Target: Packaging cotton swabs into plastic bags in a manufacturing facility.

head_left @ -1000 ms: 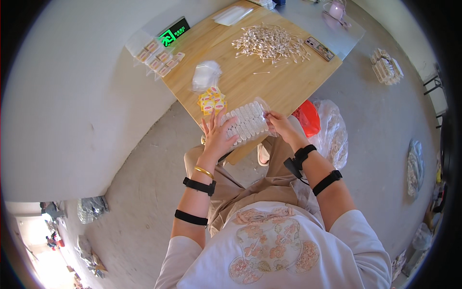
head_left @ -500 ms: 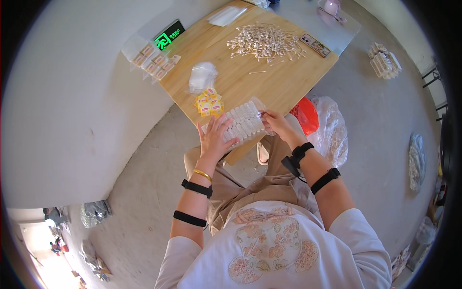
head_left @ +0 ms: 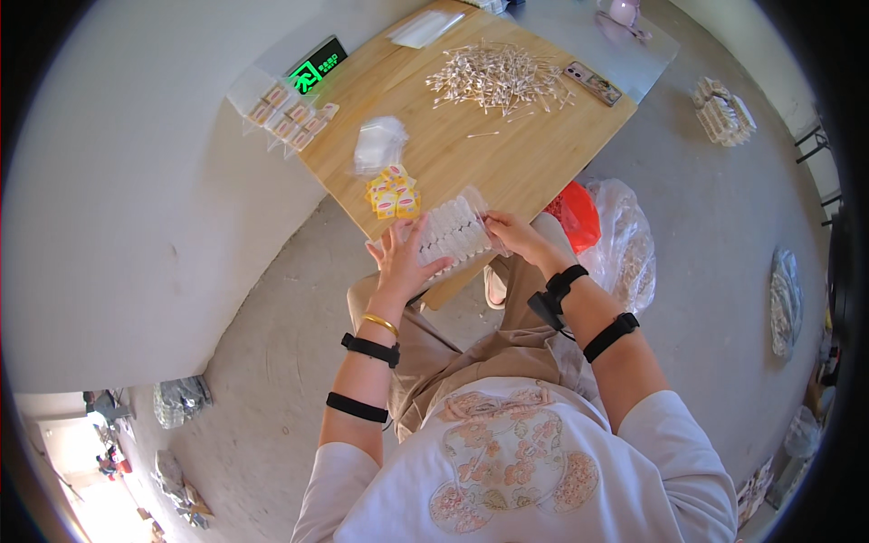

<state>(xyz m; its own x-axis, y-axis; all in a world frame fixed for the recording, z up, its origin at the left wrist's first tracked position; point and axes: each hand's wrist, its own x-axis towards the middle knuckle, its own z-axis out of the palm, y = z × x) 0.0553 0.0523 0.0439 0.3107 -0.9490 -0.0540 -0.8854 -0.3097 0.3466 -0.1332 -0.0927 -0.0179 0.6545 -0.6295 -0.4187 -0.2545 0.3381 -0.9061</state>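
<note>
A clear plastic bag of white cylindrical pieces in rows [head_left: 451, 230] lies at the near edge of the wooden table [head_left: 534, 172]. My left hand [head_left: 403, 258] grips its left end, thumb along the near side and fingers spread over the far side. At the right end, my right hand [head_left: 514, 233] pinches the bag's clear film, fingers closed. Just beyond my left hand sits a small pile of yellow and white cards [head_left: 395, 193]. What the white pieces are is too small to tell.
Loose cotton swabs [head_left: 502, 77] are heaped at the far side, beside a phone [head_left: 593, 83]. Empty clear bags [head_left: 380, 145] lie on the left. By the wall stand small filled packs [head_left: 288, 116] and a green exit sign [head_left: 317, 65]. A red bag [head_left: 577, 217] hangs right of the table.
The bag of white pieces has shifted slightly left and tilted a little between my hands. My right hand has moved slightly left with the film.
</note>
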